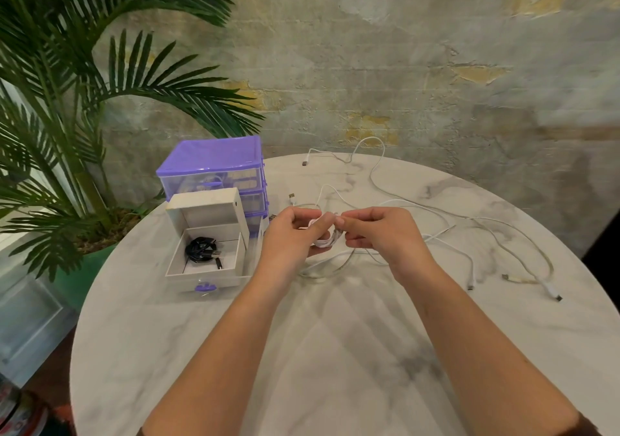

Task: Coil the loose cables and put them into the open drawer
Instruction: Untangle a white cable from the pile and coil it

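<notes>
My left hand (291, 231) holds a small coil of white cable (324, 241) above the middle of the round marble table (335, 351). My right hand (375, 231) pinches the same cable just right of the coil. Its loose end trails in a loop (332, 266) on the table below my hands. Several more white cables (496, 234) lie spread over the right and far side. The open drawer (208, 268) of the purple organiser (214, 163) stands at the left, and a coiled black cable (201, 251) lies inside it.
A potted palm (67, 100) stands off the table's left edge, behind the organiser. A white box lid (208, 205) stands upright at the back of the drawer. Cable plugs (557, 298) lie near the right edge. A rough wall is behind the table.
</notes>
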Demonstrator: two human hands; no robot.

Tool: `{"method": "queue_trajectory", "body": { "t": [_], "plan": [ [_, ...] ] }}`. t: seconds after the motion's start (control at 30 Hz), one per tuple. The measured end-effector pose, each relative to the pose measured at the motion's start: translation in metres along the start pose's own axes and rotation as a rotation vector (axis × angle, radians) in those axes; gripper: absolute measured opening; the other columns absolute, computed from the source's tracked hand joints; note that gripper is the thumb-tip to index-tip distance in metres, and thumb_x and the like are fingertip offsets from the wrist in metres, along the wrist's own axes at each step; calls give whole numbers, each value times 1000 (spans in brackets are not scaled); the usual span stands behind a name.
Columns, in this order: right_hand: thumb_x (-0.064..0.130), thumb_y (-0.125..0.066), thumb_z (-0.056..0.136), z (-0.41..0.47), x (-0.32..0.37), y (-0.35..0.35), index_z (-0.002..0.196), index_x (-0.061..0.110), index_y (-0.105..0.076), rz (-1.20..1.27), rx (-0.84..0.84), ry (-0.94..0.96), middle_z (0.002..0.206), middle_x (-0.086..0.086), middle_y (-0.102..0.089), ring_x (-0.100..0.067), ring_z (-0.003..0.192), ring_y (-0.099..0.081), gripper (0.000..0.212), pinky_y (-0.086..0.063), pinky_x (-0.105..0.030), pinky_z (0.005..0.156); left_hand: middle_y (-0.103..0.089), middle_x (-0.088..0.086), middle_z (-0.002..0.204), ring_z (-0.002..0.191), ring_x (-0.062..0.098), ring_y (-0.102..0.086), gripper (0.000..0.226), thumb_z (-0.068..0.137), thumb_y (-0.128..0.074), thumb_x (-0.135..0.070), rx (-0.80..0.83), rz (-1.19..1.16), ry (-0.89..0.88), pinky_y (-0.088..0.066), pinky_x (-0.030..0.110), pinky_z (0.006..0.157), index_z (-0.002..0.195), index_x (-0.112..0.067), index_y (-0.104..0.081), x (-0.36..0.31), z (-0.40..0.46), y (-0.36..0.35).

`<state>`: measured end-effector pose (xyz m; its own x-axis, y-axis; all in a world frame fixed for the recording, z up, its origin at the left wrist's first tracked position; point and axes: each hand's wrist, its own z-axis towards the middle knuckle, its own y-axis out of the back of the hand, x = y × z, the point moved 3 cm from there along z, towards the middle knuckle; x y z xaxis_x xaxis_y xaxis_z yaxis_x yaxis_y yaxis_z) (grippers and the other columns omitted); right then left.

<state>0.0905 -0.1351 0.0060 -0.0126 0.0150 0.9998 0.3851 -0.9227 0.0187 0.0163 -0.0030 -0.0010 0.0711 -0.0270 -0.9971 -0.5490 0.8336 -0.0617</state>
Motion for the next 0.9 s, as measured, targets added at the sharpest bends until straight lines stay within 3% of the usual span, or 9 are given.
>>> {"method": "queue_trajectory", "body": {
  "t": [0.17, 0.37, 0.5, 0.6, 0.77, 0.9],
  "plan": [
    [8, -81, 75, -1, 1, -2, 88, 6, -74, 75, 65, 4, 76, -7, -73, -15, 70, -69, 16, -60, -26, 73, -68, 17, 102, 71, 15, -70, 20, 88, -69, -15, -2, -30, -11, -61, 36, 70, 102, -7, -58, 0, 0, 0],
    [-5, -79, 72, -4, 8, -8, 77, 9, -63, -35, 33, 154, 82, -16, -69, -15, 64, -63, 22, -53, -19, 63, -68, 8, 82, 60, 10, -65, 25, 93, -62, -10, -35, -50, -31, -52, 20, 47, 112, -11, -48, -2, 4, 3],
    [-5, -79, 72, -5, 7, -9, 71, 11, -58, -56, -33, 232, 72, -3, -70, -14, 65, -63, 27, -55, -28, 71, -69, 8, 88, 54, 6, -65, 18, 91, -64, -11, -33, 88, -112, -57, 26, 53, 106, -15, -56, -1, 7, 4],
    [-1, -79, 74, -2, 5, -8, 78, 11, -62, -44, -99, 242, 73, -1, -69, -15, 66, -64, 22, -56, -33, 72, -70, 8, 91, 59, 6, -66, 19, 93, -62, -11, 31, 100, -96, -57, 23, 57, 111, -14, -64, -2, 8, 4],
    [13, -78, 80, 0, 4, -7, 98, 10, -75, -36, -30, 155, 77, -3, -71, -11, 65, -62, 18, -57, -21, 65, -73, 1, 89, 74, 7, -65, 22, 94, -59, -8, 140, -56, -25, -57, 20, 72, 112, -19, -65, -3, 6, 10],
    [9, -75, 82, -1, 7, -3, 102, 3, -74, 40, -27, 164, 79, -9, -72, -11, 64, -65, 20, -56, -19, 65, -73, 4, 98, 80, 6, -66, 24, 93, -59, -7, 241, -119, 1, -56, 22, 79, 112, -20, -66, -7, 4, 12]
  ]
}}
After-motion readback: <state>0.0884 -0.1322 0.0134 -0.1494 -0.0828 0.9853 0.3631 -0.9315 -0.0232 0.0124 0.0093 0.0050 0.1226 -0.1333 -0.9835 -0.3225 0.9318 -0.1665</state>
